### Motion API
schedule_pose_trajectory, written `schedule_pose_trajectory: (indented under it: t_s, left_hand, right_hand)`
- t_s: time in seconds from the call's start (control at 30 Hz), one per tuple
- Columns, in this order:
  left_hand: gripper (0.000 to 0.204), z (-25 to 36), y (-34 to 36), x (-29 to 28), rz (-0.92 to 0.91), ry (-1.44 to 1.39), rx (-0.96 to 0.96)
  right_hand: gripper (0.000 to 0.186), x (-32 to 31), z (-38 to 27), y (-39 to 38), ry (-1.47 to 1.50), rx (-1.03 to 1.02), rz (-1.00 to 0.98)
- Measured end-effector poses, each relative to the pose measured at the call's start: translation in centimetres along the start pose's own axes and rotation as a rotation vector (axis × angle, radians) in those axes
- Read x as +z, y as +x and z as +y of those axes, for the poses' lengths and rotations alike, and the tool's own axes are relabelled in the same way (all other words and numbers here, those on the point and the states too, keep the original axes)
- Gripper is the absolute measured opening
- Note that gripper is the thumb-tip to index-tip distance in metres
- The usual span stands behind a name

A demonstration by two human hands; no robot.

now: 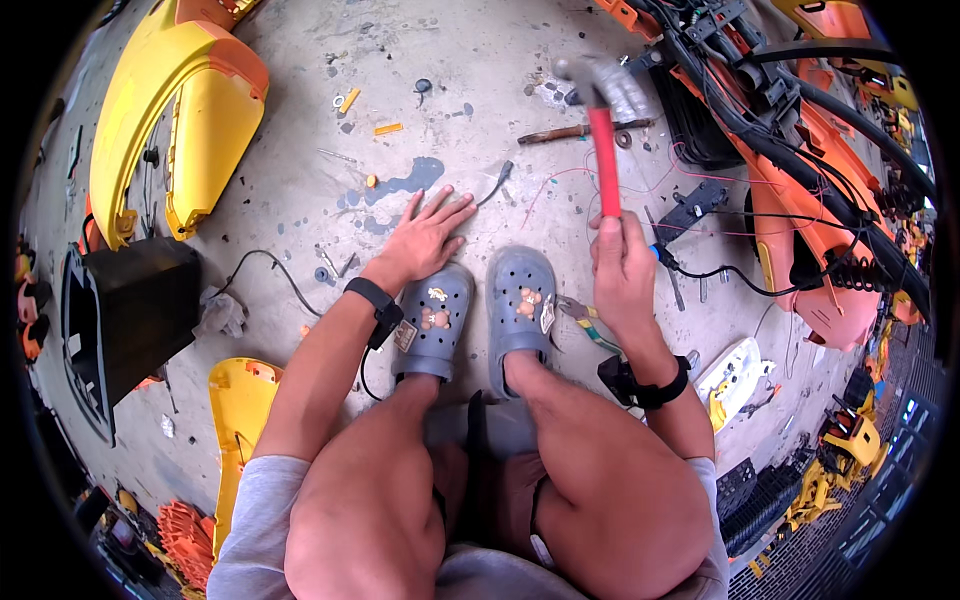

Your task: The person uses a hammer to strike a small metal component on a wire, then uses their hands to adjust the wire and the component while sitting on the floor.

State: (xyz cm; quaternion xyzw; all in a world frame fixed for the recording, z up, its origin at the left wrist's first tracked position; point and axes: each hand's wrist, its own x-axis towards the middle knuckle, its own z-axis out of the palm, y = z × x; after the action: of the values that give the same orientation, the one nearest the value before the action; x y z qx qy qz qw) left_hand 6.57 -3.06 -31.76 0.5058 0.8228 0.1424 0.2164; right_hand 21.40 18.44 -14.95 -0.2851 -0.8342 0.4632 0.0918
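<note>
My right hand [622, 268] is closed round the red handle of a hammer [605, 160]. The hammer stands raised above the floor, its metal head smeared by motion. My left hand [428, 238] lies on the concrete floor, fingers spread, just ahead of my left grey clog [436, 315]. Close to its fingertips is a short dark cable end [497, 184]. Pliers with yellow-green handles [588, 322] lie beside my right clog [520, 300]. Beyond the hammer is a brown rod-like piece [570, 133], and to its right a black bracket [692, 210].
Yellow curved body panels [215, 120] and an open black box [140, 310] stand at left. An orange frame with black cables [800, 150] fills the right. A yellow panel [235, 410] lies near my left arm, and a white tray [730, 380] near my right.
</note>
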Motion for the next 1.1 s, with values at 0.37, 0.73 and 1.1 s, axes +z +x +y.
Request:
schedule_pose_trajectory:
  t_s: [0.37, 0.73, 1.1]
  left_hand:
    - [0.057, 0.3, 0.6, 0.2, 0.002, -0.023, 0.003]
    - [0.057, 0.8, 0.9, -0.3, 0.04, -0.067, 0.034]
    - [0.056, 0.2, -0.1, -0.3, 0.014, -0.02, -0.001]
  right_hand:
    - [0.032, 4.0, 10.9, -2.3, -0.382, 0.113, -0.179]
    - [0.033, 2.0, 6.1, -0.7, 0.027, -0.188, 0.069]
    - [0.033, -0.6, -0.8, 0.7, 0.1, -0.082, 0.081]
